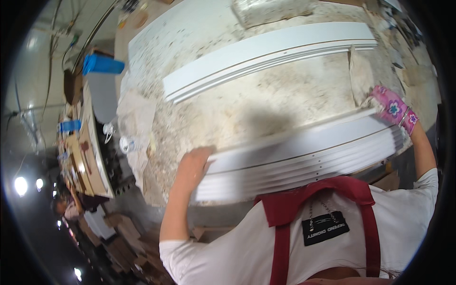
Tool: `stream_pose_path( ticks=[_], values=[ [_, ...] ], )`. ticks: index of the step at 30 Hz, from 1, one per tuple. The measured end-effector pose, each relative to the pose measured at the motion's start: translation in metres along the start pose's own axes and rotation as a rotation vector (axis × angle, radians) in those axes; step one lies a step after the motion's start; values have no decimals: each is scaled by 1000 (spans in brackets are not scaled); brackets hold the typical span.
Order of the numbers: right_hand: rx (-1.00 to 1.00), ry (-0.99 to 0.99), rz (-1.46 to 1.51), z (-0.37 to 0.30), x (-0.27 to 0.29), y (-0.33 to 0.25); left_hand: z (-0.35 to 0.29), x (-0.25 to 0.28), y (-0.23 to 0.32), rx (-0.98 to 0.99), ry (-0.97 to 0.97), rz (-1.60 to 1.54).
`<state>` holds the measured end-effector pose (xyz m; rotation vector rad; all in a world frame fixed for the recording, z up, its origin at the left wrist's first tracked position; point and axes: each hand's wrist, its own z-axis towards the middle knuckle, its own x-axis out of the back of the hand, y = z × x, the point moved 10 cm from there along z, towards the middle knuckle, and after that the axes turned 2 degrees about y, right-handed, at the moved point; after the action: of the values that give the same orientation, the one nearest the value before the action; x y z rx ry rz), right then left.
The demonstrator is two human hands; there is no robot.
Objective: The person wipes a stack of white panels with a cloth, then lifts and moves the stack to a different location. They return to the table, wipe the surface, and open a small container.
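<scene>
A stack of long white boards (pixel 294 154) with stepped, grooved edges lies along the near side of the worktable, close to my body. My bare left hand (pixel 195 164) is closed round its left end, fingers bent over the far corner. At the right end, my right hand (pixel 392 105), in a pink glove with a flower print, grips the far corner; its fingertips are partly hidden and blurred. Farther back on the table lies a second group of white boards (pixel 270 53), with narrow grey lines along the near edge.
The worktable (pixel 213 121) has a pale, stained top. A clear plastic-wrapped block (pixel 270 12) sits at the far edge, and a brown paper piece (pixel 359 76) lies near the right. Left are a blue bin (pixel 102 64), another bench (pixel 92 147) and a person (pixel 71 209). Cardboard (pixel 126 247) lies below.
</scene>
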<state>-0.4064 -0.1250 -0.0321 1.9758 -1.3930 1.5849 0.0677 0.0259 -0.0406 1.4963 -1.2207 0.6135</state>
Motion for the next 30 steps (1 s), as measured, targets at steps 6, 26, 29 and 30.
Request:
stream_pose_path(
  ticks=[6,26,29,30],
  values=[
    [-416,-335,548,-23,-13,23,21,18,-6,226,-344,-398],
    [421,622,84,192,31,-181,180,28,66,-407,447,366],
    [-320,489,-65,180,65,-34,169,39,73,-427,499,424],
    [-315,644,-162,161,82,29,165,46,78,-454,543,444]
  ],
)
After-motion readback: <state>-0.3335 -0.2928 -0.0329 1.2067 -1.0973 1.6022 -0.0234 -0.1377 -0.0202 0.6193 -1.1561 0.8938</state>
